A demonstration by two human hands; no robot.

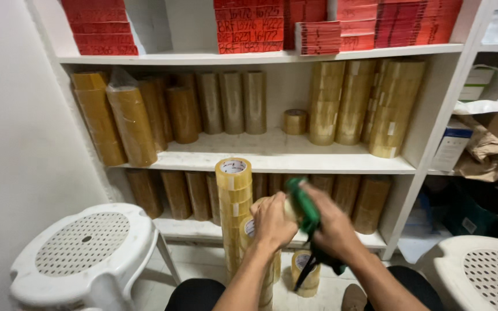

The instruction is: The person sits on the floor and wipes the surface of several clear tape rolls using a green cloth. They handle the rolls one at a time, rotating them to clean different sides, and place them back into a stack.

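Note:
My left hand grips a roll of yellowish packing tape in front of my chest. My right hand holds a green tape dispenser against that roll; its black lower part hangs below my wrist. Just left of my hands stands a tall stack of tape rolls on the floor. A shorter stack sits partly hidden behind my left hand, and another short stack of rolls rests on the floor under my hands.
White shelves hold several wrapped stacks of brown tape. Red booklets lie on the top shelf. White perforated stools stand at lower left and lower right. A crumpled brown paper bag lies at right.

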